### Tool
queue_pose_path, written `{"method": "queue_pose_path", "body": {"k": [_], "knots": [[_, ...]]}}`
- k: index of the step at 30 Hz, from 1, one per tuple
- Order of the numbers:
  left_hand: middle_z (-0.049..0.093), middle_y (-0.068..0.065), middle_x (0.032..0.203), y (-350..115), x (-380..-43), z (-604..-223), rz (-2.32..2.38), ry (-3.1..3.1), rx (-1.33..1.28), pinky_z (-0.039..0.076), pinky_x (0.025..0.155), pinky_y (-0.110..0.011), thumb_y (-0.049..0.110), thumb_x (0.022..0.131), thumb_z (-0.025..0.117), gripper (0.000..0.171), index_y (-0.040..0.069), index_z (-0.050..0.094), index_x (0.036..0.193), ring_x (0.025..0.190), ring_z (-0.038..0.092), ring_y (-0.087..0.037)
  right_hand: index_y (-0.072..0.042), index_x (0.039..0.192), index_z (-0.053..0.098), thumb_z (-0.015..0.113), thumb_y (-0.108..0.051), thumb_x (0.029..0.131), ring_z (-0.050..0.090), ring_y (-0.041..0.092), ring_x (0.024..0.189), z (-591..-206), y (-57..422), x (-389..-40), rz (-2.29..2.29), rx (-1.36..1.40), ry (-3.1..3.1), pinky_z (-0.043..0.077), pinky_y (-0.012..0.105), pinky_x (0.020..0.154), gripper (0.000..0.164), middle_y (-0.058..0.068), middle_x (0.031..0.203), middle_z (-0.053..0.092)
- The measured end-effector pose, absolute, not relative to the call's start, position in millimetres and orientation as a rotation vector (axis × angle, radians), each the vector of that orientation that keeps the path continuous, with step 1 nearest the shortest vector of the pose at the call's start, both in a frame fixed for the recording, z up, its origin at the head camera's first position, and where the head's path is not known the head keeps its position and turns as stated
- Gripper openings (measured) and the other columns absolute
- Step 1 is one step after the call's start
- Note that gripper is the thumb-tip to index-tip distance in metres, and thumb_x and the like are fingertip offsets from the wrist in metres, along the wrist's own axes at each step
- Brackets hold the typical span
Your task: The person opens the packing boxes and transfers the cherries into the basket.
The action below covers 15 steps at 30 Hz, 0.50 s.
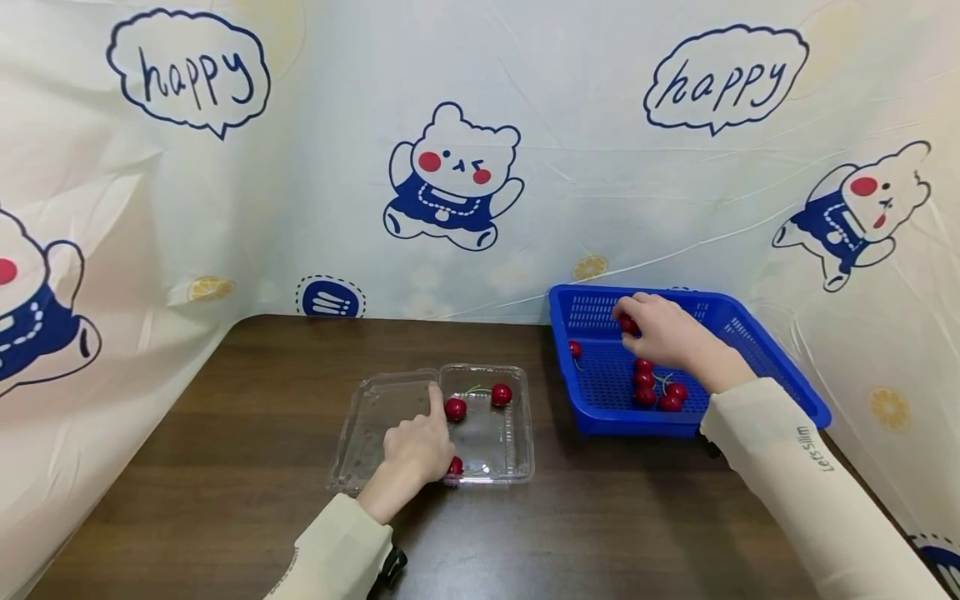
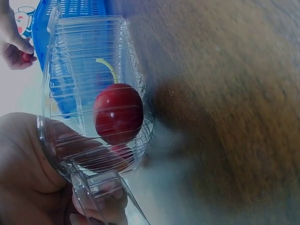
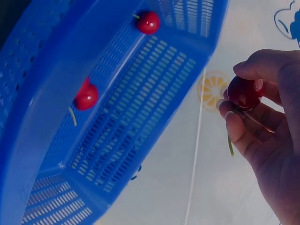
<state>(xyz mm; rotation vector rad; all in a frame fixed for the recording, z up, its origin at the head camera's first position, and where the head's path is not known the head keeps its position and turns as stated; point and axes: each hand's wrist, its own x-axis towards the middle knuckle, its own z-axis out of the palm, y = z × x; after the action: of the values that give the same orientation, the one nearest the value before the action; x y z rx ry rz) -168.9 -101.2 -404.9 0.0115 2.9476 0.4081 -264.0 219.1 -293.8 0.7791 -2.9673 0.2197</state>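
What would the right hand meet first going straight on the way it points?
Probably the blue basket, at its far rim; depth is unclear, so the right hand might pass over toward the curtain.

One left hand [image 1: 416, 448], one right hand [image 1: 666, 332], one clear box [image 1: 483, 446], one blue basket [image 1: 637, 423]! Three cherries [image 1: 501, 395] show in the box, six in the basket, one between fingers, plus three printed bears [image 1: 442, 202], two bubbles [image 1: 197, 79]!

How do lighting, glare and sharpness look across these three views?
Head: fairly sharp, with glints on the clear container and a soft shadow on the table below the blue basket; left wrist: hazy and washed out at upper left, table grain soft; right wrist: right hand dim, cherries showing small bright highlights.
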Motion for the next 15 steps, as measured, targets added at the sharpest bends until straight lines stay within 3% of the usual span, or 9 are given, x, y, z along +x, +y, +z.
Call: {"method": "queue_pose_path", "body": {"k": [15], "knots": [[0.052, -0.008, 0.049, -99.9, -168.9, -403.8, 0.382, 2.946, 0.011, 0.032, 0.042, -0.034, 0.016, 0.086, 0.053, 0.081, -0.001, 0.01, 0.153, 0.044, 0.043, -0.021, 0.002, 0.113, 0.063, 0.063, -0.005, 0.086, 0.059, 0.038, 0.093, -291.5, 243.6, -264.8, 0.266, 0.692, -3.001, 0.051, 0.06, 0.083, 0.027, 0.026, 0.109, 0.062]]}}
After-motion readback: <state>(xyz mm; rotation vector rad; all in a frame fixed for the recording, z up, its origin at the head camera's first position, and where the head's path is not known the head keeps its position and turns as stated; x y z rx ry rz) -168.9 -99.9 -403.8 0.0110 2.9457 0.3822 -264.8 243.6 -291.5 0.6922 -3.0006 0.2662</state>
